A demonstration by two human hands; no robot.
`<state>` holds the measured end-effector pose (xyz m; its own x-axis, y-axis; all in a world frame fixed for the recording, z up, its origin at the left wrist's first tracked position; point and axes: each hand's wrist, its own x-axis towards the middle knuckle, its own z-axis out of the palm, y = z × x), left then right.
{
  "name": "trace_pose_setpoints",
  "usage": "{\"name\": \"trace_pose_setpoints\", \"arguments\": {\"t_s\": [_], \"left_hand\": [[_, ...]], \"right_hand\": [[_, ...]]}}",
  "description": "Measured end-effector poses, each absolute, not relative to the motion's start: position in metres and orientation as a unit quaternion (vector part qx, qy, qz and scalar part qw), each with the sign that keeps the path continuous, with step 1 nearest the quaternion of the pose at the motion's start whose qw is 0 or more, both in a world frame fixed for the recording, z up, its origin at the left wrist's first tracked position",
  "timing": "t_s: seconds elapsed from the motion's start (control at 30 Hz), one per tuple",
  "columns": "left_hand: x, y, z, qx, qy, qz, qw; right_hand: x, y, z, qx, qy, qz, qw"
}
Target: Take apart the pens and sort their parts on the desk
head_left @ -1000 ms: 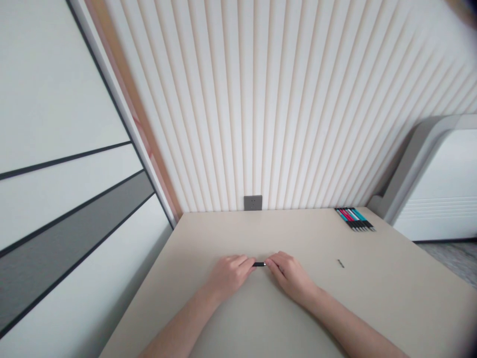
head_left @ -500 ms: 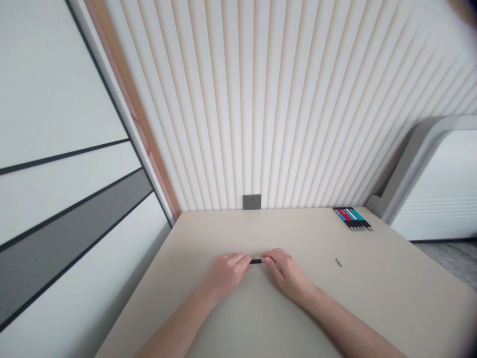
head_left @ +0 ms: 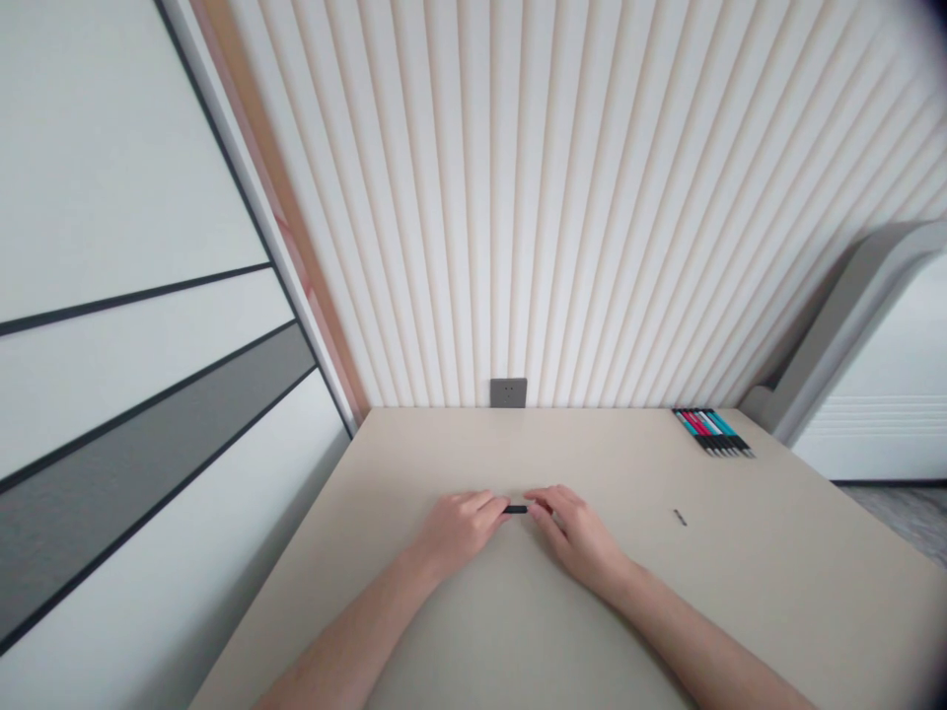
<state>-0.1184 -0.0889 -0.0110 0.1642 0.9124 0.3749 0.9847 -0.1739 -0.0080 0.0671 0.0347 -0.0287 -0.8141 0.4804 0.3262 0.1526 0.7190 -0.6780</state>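
Observation:
Over the middle of the desk, my left hand (head_left: 465, 532) is closed around a pen; only a short black stretch of the pen (head_left: 516, 509) shows between my hands. At its right end is my right hand (head_left: 573, 532), with thumb and fingers bent together around the tip. The fingers hide the tip, so I cannot tell whether it is attached. To the right of my right hand, a small dark, thin piece (head_left: 680, 518) lies alone on the desk, too small to name.
Several pens (head_left: 712, 434) with coloured barrels lie side by side at the desk's (head_left: 592, 444) back right. A grey socket (head_left: 508, 392) is on the ribbed wall behind. A white cabinet (head_left: 222, 493) stands along the left, and a grey-framed white panel (head_left: 873, 394) at right.
The view has shifted slightly. The silver part at the pen's right end, visible earlier, is now covered by my right fingers or out of sight. My left hand keeps its hold.

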Motion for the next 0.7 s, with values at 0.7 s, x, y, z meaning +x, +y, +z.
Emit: {"name": "trace_pose_setpoints", "arguments": {"t_s": [0.7], "left_hand": [[-0.1211, -0.0875, -0.0143, -0.752, -0.632, -0.154, 0.108]], "right_hand": [[0.0666, 0.0338, -0.0259, -0.192, -0.875, 0.360, 0.262]]}}
